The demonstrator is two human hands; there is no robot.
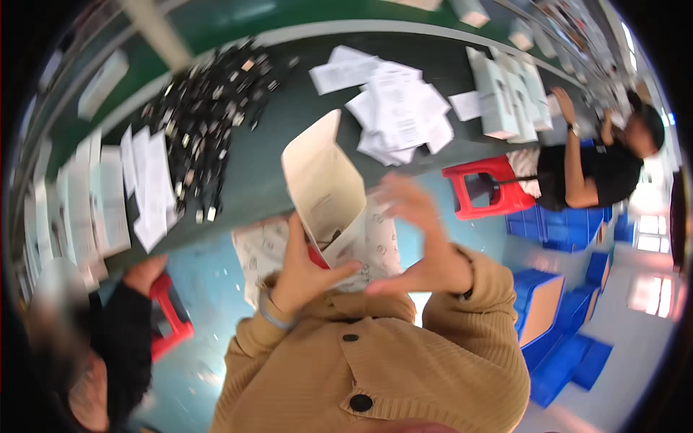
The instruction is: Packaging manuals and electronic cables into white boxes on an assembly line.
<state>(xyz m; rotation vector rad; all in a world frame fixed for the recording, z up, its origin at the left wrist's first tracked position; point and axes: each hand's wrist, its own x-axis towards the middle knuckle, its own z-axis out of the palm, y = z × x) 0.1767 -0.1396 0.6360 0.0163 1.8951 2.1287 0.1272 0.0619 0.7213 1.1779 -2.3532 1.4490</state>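
Off the table's (289, 173) near edge, the left hand (303, 270) grips an open beige envelope-like box (325, 187) with a dark item apparently inside, the right hand (415, 238) open beside it, closing seemingly left.

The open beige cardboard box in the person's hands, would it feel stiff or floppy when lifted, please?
The beige cardboard box probably feels light: the left hand grips it alone near its lower end. Its raised flap stands straight, suggesting fair stiffness. Being thin and open, it might crush if squeezed.
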